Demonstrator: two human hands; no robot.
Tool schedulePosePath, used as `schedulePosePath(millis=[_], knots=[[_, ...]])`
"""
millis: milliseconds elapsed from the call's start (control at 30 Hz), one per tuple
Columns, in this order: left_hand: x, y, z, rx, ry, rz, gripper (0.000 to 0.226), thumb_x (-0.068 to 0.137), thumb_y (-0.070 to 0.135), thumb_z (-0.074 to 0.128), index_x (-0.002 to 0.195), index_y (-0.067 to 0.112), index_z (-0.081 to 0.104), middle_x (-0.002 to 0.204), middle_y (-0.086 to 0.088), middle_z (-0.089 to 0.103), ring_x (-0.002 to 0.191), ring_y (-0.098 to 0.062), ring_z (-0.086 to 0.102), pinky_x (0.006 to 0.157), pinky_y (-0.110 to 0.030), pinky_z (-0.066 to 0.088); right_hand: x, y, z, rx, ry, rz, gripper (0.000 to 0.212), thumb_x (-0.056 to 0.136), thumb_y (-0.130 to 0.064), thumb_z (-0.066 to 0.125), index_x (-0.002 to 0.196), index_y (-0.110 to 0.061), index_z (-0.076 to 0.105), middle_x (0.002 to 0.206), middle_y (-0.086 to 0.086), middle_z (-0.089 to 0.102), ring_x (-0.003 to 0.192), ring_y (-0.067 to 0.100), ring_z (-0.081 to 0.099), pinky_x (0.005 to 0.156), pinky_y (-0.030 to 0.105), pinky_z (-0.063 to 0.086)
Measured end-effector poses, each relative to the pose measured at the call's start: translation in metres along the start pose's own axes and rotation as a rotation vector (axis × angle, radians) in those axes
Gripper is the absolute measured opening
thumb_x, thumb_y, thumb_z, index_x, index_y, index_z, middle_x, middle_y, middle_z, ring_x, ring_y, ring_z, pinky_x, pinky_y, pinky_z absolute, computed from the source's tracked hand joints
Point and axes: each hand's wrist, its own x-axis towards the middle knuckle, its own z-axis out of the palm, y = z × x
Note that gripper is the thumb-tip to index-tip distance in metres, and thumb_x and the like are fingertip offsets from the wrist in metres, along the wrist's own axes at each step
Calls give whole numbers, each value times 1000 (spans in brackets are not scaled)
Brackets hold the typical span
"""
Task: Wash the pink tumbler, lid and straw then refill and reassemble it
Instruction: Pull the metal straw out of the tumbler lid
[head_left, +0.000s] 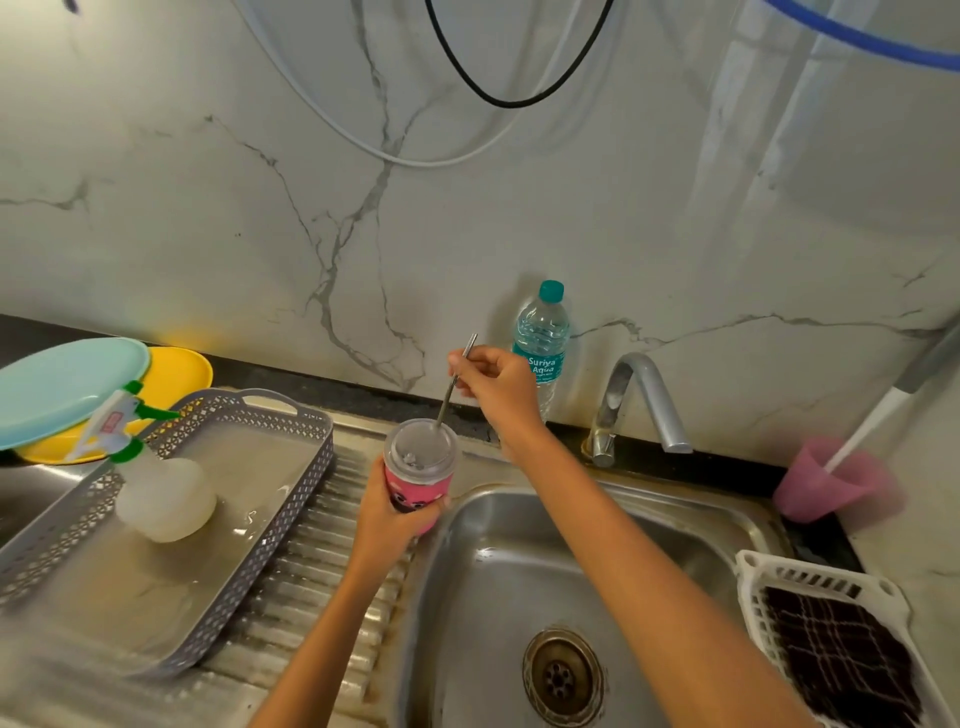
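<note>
We see tumbler (418, 480), straw (445, 408) in it, between tray (270, 540) on its left and sink (467, 597) on its right. In tray: spray bottle (161, 493). Behind sink: water bottle (543, 338), tap (641, 400). Right of sink: basket (748, 566).

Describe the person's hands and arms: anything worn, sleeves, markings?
Both the left hand and the right hand are bare: no gloves, rings, watch or wristbands can be seen. Both arms are uncovered all the way to the bottom edge of the head view, so no sleeve shows. No tattoos, tape, markers or cables are visible on them.
</note>
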Motion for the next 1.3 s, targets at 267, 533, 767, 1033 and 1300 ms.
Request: schedulePosePath(millis=[267, 533, 767, 1033, 1300], knots=[[-9, -13, -22, -22, 103, -59, 95, 63, 7, 89, 142, 22, 38, 124, 4, 57, 111, -13, 58, 75, -13, 51, 10, -44, -6, 534, 206, -78, 6, 86, -8, 70, 86, -8, 65, 78, 3, 68, 72, 13, 66, 74, 27, 58], [-9, -12, -29, -46, 171, -56, 92, 64, 8, 89, 135, 36, 38, 124, 9, 55, 113, -8, 54, 87, -16, 44, 14, 16, -8, 773, 341, 254, 17, 80, 3, 74, 91, -2, 63, 94, 13, 69, 81, 20, 70, 75, 28, 60], [-9, -10, -23, -69, 156, -20, 89, 65, 10, 89, 133, 41, 40, 126, 13, 56, 116, -3, 55, 97, -26, 47, 5, 99, 3, 803, 441, 547, 21, 76, 14, 72, 91, 7, 61, 89, 19, 65, 73, 25, 67, 64, 30, 61], [-4, -9, -9, -100, 115, -44, 89, 67, 7, 87, 137, 30, 37, 123, 8, 55, 98, 7, 60, 65, -7, 50, 13, 154, 5, 703, 456, 612, 25, 75, 19, 68, 78, -1, 53, 78, 19, 62, 73, 26, 65, 69, 30, 60], [0, -15, -9, -67, 127, -73, 92, 66, 14, 88, 137, 36, 35, 126, 9, 53, 113, -5, 55, 75, -9, 49, 10, 187, 9, 6, 404, 486, 21, 70, 2, 72, 68, -14, 59, 71, 10, 68, 70, 23, 66, 63, 27, 51]])
